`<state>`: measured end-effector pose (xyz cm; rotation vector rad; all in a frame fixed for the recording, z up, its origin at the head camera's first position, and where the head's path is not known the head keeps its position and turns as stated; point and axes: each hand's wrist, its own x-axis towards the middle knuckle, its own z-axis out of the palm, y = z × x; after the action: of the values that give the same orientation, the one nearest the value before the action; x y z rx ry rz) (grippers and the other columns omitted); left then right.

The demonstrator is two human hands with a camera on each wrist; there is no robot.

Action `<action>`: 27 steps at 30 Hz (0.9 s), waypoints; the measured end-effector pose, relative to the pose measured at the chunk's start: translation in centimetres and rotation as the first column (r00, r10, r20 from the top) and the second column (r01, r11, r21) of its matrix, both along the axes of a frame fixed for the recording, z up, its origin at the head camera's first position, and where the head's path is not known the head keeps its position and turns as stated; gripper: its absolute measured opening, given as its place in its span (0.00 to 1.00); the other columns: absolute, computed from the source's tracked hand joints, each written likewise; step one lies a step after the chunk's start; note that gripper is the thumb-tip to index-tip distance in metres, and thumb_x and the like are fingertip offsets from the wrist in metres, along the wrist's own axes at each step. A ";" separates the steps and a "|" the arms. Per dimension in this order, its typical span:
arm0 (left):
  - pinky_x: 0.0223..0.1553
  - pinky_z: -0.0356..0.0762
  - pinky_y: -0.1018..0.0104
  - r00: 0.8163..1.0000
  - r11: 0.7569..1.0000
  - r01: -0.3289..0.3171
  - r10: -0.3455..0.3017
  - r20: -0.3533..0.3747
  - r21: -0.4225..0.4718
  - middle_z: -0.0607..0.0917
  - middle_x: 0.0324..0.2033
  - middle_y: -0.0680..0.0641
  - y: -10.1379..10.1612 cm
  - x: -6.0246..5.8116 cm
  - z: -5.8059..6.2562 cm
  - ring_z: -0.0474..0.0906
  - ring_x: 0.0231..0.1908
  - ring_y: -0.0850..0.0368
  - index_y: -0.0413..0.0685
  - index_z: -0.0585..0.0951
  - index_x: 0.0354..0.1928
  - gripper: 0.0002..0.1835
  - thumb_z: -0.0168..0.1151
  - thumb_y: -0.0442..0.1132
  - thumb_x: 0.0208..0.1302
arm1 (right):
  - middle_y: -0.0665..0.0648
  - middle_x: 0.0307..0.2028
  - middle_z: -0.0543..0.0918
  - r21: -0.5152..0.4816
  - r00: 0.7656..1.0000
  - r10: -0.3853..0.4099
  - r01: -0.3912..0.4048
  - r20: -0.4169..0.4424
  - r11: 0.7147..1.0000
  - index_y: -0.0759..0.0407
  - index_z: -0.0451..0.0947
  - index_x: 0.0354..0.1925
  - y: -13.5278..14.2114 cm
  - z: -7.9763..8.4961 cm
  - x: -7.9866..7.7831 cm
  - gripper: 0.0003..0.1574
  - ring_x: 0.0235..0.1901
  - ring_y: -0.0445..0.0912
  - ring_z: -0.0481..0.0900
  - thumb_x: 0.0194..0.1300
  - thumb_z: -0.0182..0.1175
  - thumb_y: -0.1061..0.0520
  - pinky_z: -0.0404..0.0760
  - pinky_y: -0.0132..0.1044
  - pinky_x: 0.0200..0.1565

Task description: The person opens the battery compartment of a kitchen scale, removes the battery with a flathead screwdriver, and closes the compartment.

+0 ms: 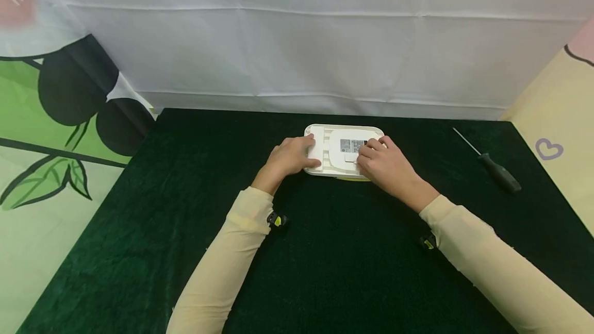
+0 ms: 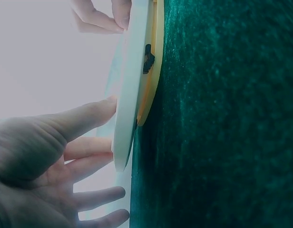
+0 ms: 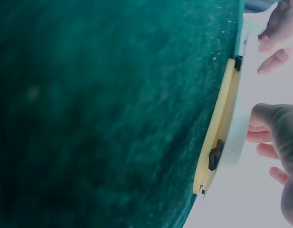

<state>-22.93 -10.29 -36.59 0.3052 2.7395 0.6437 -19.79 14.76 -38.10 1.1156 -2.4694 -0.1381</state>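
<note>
One white plastic device (image 1: 336, 160): lies label side up near the far edge of the worktop (image 1: 297, 256), a yellow layer (image 2: 159, 42) showing beneath it.
Left hand (image 1: 289, 157): its grip is spread, thumb and a finger set wide over the pale strip (image 1: 318, 148) at the device's left end, other fingers loose.
Right hand (image 1: 387, 165): its grip bends over the right part of the round plate (image 1: 336, 140), fingertips close together beside the printed label (image 1: 351, 145); whether they pinch anything I cannot tell, since the hand covers the spot.
Work so far: seems partway; the device has its underside exposed, judging by the label, and both hands are on it.
Work left: the handling at the plate looks unfinished, as fingers rest there; the screwdriver (image 1: 485, 159) lies apart at right, held by neither hand.
Edges: the worktop's back edge runs just beyond the device, with the white sheet (image 1: 325, 55) rising behind, so little room remains that way.
Open room: the widest stretch of green cloth lies nearer the person, between the forearms; more spreads left, and some separates the right hand from the screwdriver.
</note>
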 end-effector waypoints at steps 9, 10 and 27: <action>0.68 0.60 0.45 1.000 1.000 -0.001 0.001 -0.007 -0.003 0.61 0.75 0.52 0.0 -0.6 -0.1 0.59 0.72 0.50 0.56 0.64 0.73 0.38 0.64 0.55 0.64 | 0.56 0.36 0.86 0.056 0.998 0.058 -0.056 -0.035 0.997 0.59 0.84 0.33 -0.1 0.2 -1.1 0.02 0.44 0.54 0.77 0.61 0.66 0.61 0.73 0.50 0.50; 0.68 0.60 0.45 1.000 1.000 -0.002 0.002 -0.008 -0.003 0.61 0.75 0.52 0.0 -0.6 -0.1 0.59 0.72 0.50 0.56 0.64 0.73 0.37 0.64 0.55 0.64 | 0.56 0.36 0.86 0.053 0.997 0.065 -0.063 -0.039 0.997 0.59 0.84 0.33 -0.1 0.2 -1.2 0.02 0.44 0.54 0.77 0.61 0.65 0.61 0.73 0.50 0.50; 0.67 0.62 0.46 0.999 0.999 -0.036 0.036 -0.003 0.007 0.62 0.74 0.50 0.7 -1.1 0.1 0.63 0.69 0.50 0.57 0.64 0.73 0.38 0.65 0.54 0.64 | 0.59 0.46 0.82 -0.046 0.978 0.099 -0.109 -0.184 0.993 0.60 0.82 0.34 1.6 0.4 -2.3 0.07 0.48 0.57 0.75 0.58 0.67 0.58 0.72 0.52 0.49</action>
<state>-24.02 -9.61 -36.48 0.2595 2.7523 0.6628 -22.07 16.32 -37.67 1.1523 -2.2362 -0.1329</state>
